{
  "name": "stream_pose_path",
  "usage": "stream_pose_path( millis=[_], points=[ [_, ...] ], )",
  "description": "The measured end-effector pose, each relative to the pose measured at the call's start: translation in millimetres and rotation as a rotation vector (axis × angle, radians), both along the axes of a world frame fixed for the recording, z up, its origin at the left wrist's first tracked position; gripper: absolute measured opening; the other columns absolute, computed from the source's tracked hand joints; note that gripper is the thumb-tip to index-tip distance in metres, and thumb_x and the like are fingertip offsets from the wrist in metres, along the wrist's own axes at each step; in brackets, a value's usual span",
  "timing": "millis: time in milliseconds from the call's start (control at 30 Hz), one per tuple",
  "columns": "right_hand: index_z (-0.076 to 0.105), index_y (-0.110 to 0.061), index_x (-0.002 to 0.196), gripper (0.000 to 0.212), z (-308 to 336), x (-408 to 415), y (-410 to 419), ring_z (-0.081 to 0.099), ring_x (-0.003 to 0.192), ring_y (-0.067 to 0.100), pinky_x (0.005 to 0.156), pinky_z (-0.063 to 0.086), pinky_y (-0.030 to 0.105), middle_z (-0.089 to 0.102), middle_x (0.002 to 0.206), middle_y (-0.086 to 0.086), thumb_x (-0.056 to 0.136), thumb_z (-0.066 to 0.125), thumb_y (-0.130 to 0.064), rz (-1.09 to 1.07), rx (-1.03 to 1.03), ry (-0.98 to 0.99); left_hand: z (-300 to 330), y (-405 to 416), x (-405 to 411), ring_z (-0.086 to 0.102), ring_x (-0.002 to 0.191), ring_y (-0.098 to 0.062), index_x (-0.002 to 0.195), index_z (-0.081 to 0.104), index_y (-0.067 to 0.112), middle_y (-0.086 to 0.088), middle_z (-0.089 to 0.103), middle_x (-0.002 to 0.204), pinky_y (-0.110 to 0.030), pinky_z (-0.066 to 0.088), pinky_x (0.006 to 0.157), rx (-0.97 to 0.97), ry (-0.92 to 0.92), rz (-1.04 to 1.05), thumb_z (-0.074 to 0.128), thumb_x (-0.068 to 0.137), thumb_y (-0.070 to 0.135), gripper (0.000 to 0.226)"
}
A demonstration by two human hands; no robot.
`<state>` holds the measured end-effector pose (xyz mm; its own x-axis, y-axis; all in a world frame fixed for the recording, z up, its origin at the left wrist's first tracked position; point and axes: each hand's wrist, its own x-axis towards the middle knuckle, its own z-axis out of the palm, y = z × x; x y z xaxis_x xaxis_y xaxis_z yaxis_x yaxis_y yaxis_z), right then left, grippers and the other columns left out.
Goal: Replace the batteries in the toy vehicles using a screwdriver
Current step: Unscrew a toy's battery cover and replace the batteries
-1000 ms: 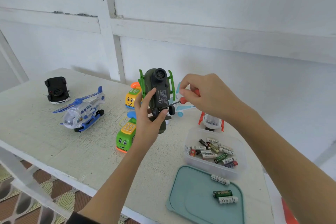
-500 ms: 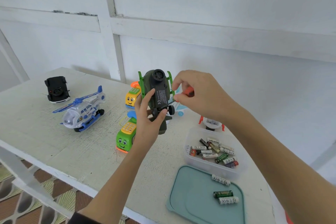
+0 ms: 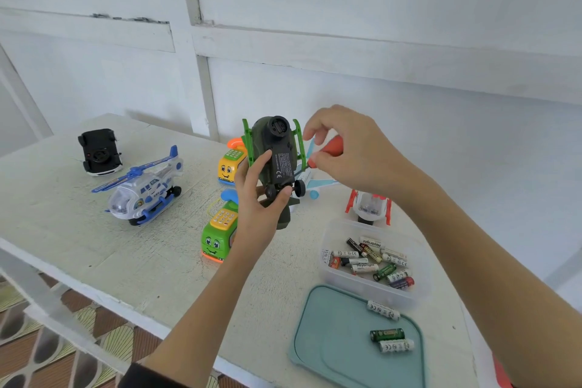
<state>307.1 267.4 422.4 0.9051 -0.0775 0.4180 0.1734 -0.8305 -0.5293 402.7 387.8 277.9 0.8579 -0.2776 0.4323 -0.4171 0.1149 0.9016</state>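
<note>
My left hand point(image 3: 258, 198) grips a dark green toy helicopter point(image 3: 277, 154) above the table, its black underside turned toward me. My right hand point(image 3: 349, 151) pinches the red handle of a small screwdriver point(image 3: 330, 149); its thin shaft runs down-left to the toy's underside near the wheels. A clear tub point(image 3: 333, 268) at the right holds several loose batteries point(image 3: 371, 258). Three more batteries point(image 3: 389, 335) lie on the teal lid point(image 3: 333, 337) in front of it.
On the white table point(image 3: 94, 249) stand a blue and white helicopter point(image 3: 141, 192), an upturned black car point(image 3: 100, 151), a yellow phone toy point(image 3: 230, 164), a green phone toy point(image 3: 217, 236), a white plane point(image 3: 315, 183) and a red and white helicopter point(image 3: 370, 205). The table edge runs along the lower left.
My right hand has shifted its fingers on the screwdriver handle, turning it, and the red handle now shows more. The green helicopter stays held in place.
</note>
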Motion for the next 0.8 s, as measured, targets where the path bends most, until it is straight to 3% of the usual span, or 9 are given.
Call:
stream_pose_path(
  millis=[100,167,233,333,467,533,600,700,800],
  points=[
    [0.058,-0.013,0.089,0.03,-0.8,3.2,-1.2,0.052,0.044,-0.003,0.05,0.038,0.022,0.062,0.059,-0.011,0.09,0.052,-0.043,-0.155,-0.145,0.07,-2.1,-1.6,-0.5,0.052,0.121,-0.032,0.122,0.049,0.061,0.006,0.026,0.148,-0.042,0.051,0.098,-0.004,-0.015,0.0,0.068,0.082,0.018,0.063],
    [0.059,-0.014,0.084,0.02,-4.9,3.7,-1.0,0.05,0.047,-0.007,0.05,0.031,0.018,0.051,0.044,-0.016,0.091,0.054,-0.033,-0.139,-0.165,-0.026,-1.9,-2.4,-1.8,0.051,0.122,-0.03,0.123,0.049,0.059,0.001,0.029,0.146,-0.032,0.051,0.096,-0.011,-0.023,0.002,0.066,0.081,0.019,0.061],
    [0.06,-0.015,0.086,0.002,-4.8,0.6,-1.9,0.05,0.053,0.004,0.055,0.036,0.018,0.049,0.052,-0.011,0.084,0.06,-0.015,-0.019,-0.069,-0.071,-1.2,-2.9,-2.3,0.052,0.121,-0.029,0.123,0.049,0.059,-0.001,0.032,0.145,-0.034,0.052,0.096,-0.018,-0.008,-0.001,0.066,0.08,0.022,0.059],
    [0.062,-0.013,0.091,0.022,-4.4,-2.5,-4.6,0.049,0.058,0.013,0.061,0.039,0.013,0.052,0.077,-0.001,0.075,0.06,0.003,0.093,-0.02,-0.063,-0.1,-2.8,-2.2,0.055,0.117,-0.03,0.124,0.05,0.057,-0.003,0.032,0.146,-0.042,0.052,0.097,-0.032,0.018,-0.006,0.066,0.08,0.023,0.059],
    [0.06,-0.011,0.092,0.018,-5.4,0.6,-2.0,0.056,0.049,0.008,0.047,0.041,0.014,0.061,0.06,-0.008,0.088,0.059,-0.029,-0.042,-0.064,-0.06,0.9,-3.6,-4.8,0.054,0.118,-0.026,0.127,0.05,0.05,-0.005,0.032,0.146,-0.042,0.05,0.1,-0.042,0.02,-0.021,0.066,0.078,0.023,0.058],
    [0.058,-0.01,0.088,0.017,-6.8,1.3,-2.7,0.065,0.056,0.012,0.044,0.039,0.013,0.052,0.043,-0.013,0.092,0.054,-0.026,-0.037,-0.077,-0.061,0.1,-3.3,-5.3,0.053,0.12,-0.031,0.128,0.05,0.052,-0.005,0.03,0.149,-0.05,0.047,0.102,-0.051,0.031,-0.032,0.066,0.076,0.03,0.059],
    [0.06,-0.01,0.087,0.002,-6.0,0.5,-5.1,0.064,0.061,0.016,0.052,0.041,0.019,0.051,0.048,-0.009,0.086,0.058,-0.01,0.004,-0.073,-0.107,-1.5,-2.5,-4.2,0.055,0.117,-0.035,0.128,0.05,0.053,-0.006,0.03,0.15,-0.054,0.047,0.101,-0.07,0.038,-0.038,0.064,0.074,0.034,0.059],
    [0.063,-0.011,0.089,0.022,-4.2,-2.8,-3.7,0.054,0.063,0.015,0.06,0.041,0.012,0.06,0.077,0.005,0.073,0.062,0.005,0.082,0.005,-0.129,-0.4,-1.7,-3.5,0.056,0.113,-0.037,0.128,0.051,0.053,-0.007,0.028,0.151,-0.057,0.048,0.099,-0.093,0.041,-0.042,0.064,0.074,0.031,0.06],
    [0.06,-0.013,0.096,0.017,-3.2,-3.2,-0.2,0.056,0.058,0.009,0.057,0.042,0.012,0.061,0.077,-0.002,0.081,0.067,-0.016,0.043,-0.015,-0.121,0.7,-1.6,-3.3,0.057,0.109,-0.036,0.127,0.052,0.054,-0.008,0.027,0.15,-0.055,0.049,0.097,-0.098,0.036,-0.041,0.064,0.076,0.025,0.06]
  ],
)
